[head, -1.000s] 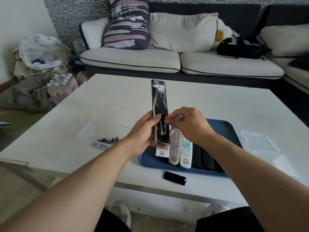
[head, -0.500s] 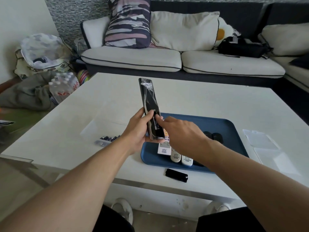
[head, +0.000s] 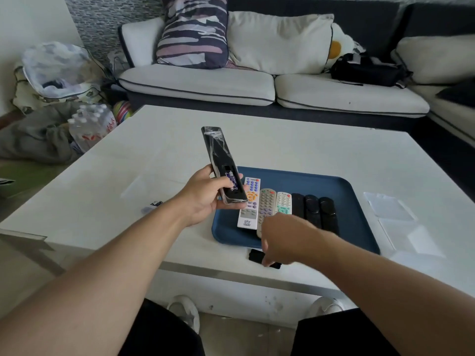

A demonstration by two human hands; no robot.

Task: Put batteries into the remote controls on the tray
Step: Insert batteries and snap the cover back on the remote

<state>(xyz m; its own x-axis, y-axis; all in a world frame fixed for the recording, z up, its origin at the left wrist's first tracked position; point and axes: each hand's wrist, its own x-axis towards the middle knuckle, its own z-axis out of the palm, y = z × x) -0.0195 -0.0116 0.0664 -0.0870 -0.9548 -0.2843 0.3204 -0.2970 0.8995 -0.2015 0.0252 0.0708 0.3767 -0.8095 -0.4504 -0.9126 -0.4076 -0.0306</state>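
Note:
My left hand [head: 205, 199] grips a long black remote [head: 220, 160], back side up, above the left edge of the blue tray [head: 341, 186]. Its battery bay is uncovered and a purple battery [head: 232, 181] sits in it. My right hand [head: 285, 237] reaches down over the tray's front rim, fingertips touching the black battery cover [head: 255, 256] that lies on the table. On the tray lie a white remote [head: 249, 202], a grey remote [head: 266, 205], a small white remote [head: 283, 203] and three black remotes [head: 314, 209]. A pack of spare batteries [head: 152, 206] is left of my forearm.
The white table's [head: 295, 147] front edge runs just below the cover. Clear plastic sleeves [head: 393, 214] lie right of the tray. Behind the table stands a sofa [head: 257, 83] with cushions; bags and a water bottle pack [head: 90, 125] sit on the floor at left.
My right hand left the black remote's battery bay and dropped toward me to the battery cover on the table. My left hand tilted the remote so the seated battery shows.

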